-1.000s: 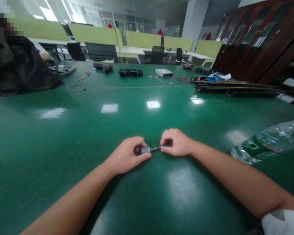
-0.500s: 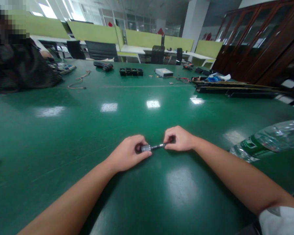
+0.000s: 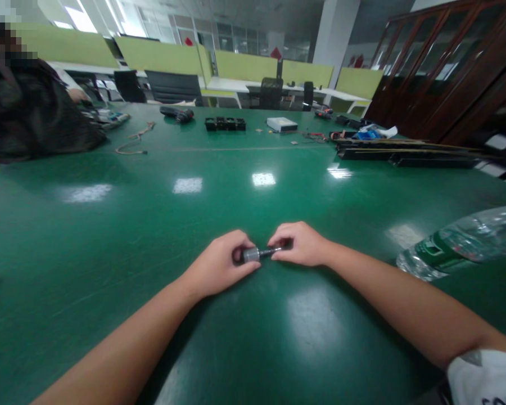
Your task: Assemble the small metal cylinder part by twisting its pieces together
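My left hand is closed around the thick grey metallic end of a small screwdriver-like tool. The tool lies nearly level, low over the table, and its thin dark shaft points right. At the shaft's far end my right hand is pinched, thumb below and fingers above. A short bright metal piece shows between those fingertips; whether it belongs to the shaft or is a separate part, I cannot tell. Both hands are close together, near the middle of the green table.
A clear plastic bottle lies to my right, beyond the forearm. Across the far side are black fan-like units, a silver drive box, a cable and long black strips. A person in dark clothing is at far left.
My right hand has slid left along the shaft, closer to my left hand, so less of the shaft shows. My left hand stays almost still.
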Action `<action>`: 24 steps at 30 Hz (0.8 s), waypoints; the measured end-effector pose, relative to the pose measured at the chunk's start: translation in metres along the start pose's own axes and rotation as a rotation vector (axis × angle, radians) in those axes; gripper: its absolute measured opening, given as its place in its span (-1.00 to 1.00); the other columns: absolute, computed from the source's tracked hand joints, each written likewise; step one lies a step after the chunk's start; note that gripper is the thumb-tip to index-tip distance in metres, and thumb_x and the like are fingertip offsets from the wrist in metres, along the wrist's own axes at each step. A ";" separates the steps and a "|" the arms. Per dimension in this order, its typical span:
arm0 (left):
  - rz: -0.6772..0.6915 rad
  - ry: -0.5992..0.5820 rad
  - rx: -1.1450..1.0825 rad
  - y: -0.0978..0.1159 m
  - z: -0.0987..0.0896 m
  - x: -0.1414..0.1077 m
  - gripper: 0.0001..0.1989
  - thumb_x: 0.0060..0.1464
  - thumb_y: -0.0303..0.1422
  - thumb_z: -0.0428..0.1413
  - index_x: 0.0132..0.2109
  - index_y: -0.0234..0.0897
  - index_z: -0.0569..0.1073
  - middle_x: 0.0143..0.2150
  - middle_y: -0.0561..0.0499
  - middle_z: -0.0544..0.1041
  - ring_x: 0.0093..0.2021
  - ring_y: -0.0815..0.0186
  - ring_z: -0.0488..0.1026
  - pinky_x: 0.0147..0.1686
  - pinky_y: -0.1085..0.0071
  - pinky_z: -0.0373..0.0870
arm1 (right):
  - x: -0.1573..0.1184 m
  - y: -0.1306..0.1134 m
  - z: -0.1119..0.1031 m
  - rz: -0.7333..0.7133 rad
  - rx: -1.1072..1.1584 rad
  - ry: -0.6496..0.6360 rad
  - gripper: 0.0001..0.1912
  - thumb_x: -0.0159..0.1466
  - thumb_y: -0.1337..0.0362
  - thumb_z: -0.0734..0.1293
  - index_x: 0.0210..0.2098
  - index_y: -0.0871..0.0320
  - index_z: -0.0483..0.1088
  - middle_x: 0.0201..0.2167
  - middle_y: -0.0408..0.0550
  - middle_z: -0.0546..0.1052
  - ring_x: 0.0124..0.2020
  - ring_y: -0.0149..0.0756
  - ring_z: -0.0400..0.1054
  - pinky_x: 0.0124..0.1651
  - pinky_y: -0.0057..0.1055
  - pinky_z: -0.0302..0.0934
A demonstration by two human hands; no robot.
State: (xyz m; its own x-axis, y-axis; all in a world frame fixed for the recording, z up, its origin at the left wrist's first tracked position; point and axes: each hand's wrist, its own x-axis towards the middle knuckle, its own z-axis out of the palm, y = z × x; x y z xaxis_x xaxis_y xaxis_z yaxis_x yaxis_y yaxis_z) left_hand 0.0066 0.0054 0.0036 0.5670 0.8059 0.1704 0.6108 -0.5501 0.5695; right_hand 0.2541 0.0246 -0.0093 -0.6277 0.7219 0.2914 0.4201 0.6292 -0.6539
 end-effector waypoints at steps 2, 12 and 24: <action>0.013 0.006 -0.006 0.000 0.000 0.000 -0.77 0.05 -0.22 0.24 -0.20 -0.25 0.47 -0.36 0.07 0.44 -0.39 0.32 0.38 -0.39 0.44 0.27 | 0.000 -0.003 0.003 -0.001 -0.001 0.002 -0.76 0.13 0.32 0.48 -0.19 0.20 0.55 -0.33 -0.06 0.56 -0.33 -0.35 0.42 -0.21 -0.44 0.29; -0.001 -0.020 -0.037 0.007 -0.006 0.000 -0.74 0.20 -0.15 0.11 -0.18 -0.26 0.50 -0.37 0.04 0.48 -0.40 0.32 0.40 -0.37 0.42 0.30 | 0.001 -0.008 0.005 -0.102 -0.052 -0.018 -0.86 0.21 0.36 0.42 -0.21 0.16 0.55 -0.28 -0.05 0.59 -0.23 -0.29 0.43 -0.12 -0.38 0.29; 0.014 -0.026 -0.050 0.006 -0.004 0.000 -0.80 0.10 -0.23 0.20 -0.22 -0.27 0.50 -0.37 0.05 0.48 -0.39 0.33 0.40 -0.37 0.43 0.30 | 0.000 -0.010 0.008 -0.140 -0.090 -0.039 -0.83 0.22 0.31 0.44 -0.19 0.20 0.55 -0.28 -0.01 0.59 -0.23 -0.28 0.43 -0.13 -0.38 0.27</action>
State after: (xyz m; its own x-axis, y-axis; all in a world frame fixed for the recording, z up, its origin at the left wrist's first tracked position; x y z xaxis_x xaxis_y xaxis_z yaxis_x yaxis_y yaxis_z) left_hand 0.0077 0.0033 0.0103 0.5898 0.7919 0.1582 0.5749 -0.5493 0.6064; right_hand 0.2443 0.0162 -0.0087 -0.7084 0.6149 0.3465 0.3826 0.7471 -0.5436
